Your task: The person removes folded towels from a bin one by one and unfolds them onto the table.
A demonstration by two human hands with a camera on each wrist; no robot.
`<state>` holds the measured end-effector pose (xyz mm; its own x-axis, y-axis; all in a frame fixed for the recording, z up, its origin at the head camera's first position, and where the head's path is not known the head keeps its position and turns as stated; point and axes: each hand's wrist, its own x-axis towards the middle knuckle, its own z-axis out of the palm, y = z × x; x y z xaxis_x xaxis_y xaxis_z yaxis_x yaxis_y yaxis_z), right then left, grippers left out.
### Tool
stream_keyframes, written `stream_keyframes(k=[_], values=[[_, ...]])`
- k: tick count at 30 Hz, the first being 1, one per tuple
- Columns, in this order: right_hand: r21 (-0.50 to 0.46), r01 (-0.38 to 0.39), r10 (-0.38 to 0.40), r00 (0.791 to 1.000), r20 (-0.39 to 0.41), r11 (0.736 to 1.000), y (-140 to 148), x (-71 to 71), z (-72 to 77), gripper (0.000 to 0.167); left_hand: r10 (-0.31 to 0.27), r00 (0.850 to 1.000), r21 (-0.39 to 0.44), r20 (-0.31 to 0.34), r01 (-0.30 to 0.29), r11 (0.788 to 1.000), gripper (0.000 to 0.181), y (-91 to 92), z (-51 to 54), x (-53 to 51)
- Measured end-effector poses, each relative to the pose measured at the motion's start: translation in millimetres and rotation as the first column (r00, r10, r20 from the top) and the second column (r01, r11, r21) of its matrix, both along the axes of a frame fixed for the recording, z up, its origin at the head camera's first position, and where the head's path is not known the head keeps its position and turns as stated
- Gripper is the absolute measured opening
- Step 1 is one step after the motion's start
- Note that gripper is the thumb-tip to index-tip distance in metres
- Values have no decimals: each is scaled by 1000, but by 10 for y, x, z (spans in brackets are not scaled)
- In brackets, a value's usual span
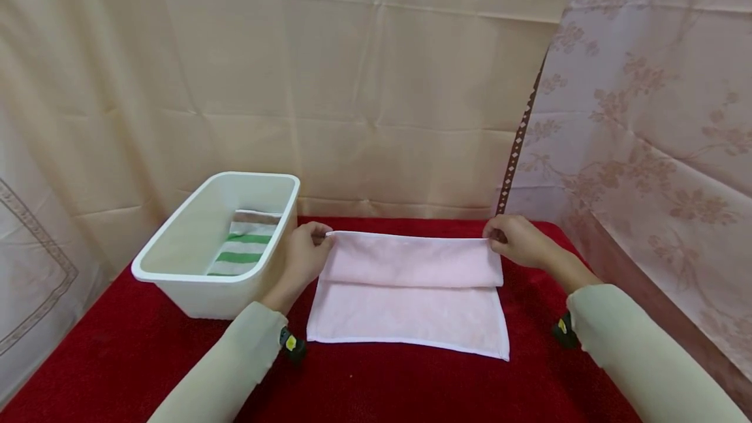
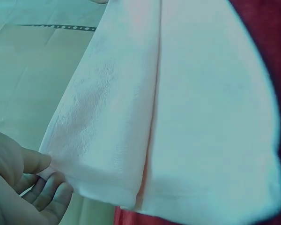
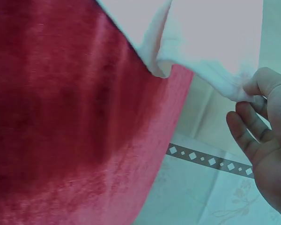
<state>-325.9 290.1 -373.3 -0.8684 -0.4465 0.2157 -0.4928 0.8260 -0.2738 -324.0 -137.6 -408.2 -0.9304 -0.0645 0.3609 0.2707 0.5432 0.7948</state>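
A pale pink towel [image 1: 405, 312] with white edging lies on the red cloth, its far part lifted and bent along a crease across the middle. My left hand [image 1: 305, 253] pinches the raised edge at its left corner, between thumb and fingers. At the right corner of the same edge, my right hand [image 1: 519, 240] pinches the towel too. The left wrist view shows the thumb and fingertips on the corner of the towel [image 2: 107, 117]. In the right wrist view the towel [image 3: 215, 42] hangs from the thumb and forefinger, other fingers loosely bent.
Left of the towel stands a white plastic tub [image 1: 217, 279], close to my left forearm. Inside it lies a striped cloth [image 1: 247, 243] in green, white and brown. Red cloth [image 1: 376, 384] covers the table. Beige curtain [image 1: 376, 83] hangs behind, and a floral curtain [image 1: 658, 116] on the right.
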Motion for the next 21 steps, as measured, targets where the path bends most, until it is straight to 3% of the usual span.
stream_keyframes(k=[7,14,21], values=[[-23,2,-4,995,-96,1000,-30,-129,74,9,77,997,68,20,-78,995,15,93,60,-50],[-13,28,-30,985,-170,1000,-63,-236,146,7,117,992,185,-36,-108,977,15,169,101,-166],[-2,39,-39,978,-207,999,-86,-304,193,4,157,986,239,-61,-138,961,14,230,117,-253]])
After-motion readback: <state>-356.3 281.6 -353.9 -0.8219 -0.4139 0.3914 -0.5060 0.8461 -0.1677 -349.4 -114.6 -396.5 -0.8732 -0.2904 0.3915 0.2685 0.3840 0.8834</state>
